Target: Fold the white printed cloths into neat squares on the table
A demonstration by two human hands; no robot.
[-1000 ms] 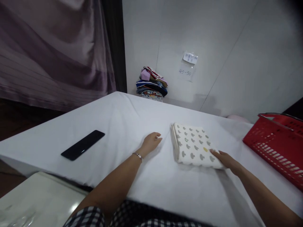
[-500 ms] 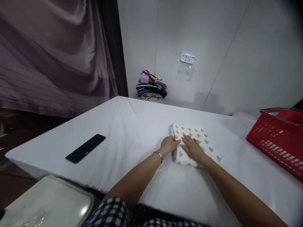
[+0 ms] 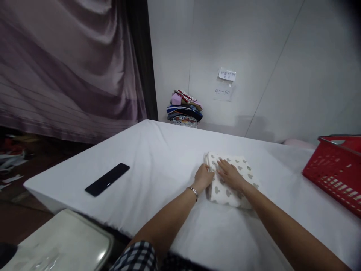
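Note:
A folded white cloth with grey mouse-head prints point(image 3: 245, 173) lies on the white-covered table point(image 3: 158, 150). My right hand point(image 3: 229, 175) lies flat on top of it, fingers stretched out and open. At the cloth's left edge, my left hand point(image 3: 203, 177) curls its fingers around the fold; a thin bracelet shows on that wrist.
A black phone point(image 3: 107, 179) lies on the table to the left. A red plastic basket point(image 3: 335, 171) stands at the right edge. A stack of folded coloured clothes point(image 3: 184, 107) sits against the far wall under a paper label point(image 3: 226, 74). A pale chair seat point(image 3: 62, 244) is at lower left.
My right hand slid from the cloth's near right corner onto its top. My left hand moved right from the bare table to the cloth's left edge. Both have stayed there since.

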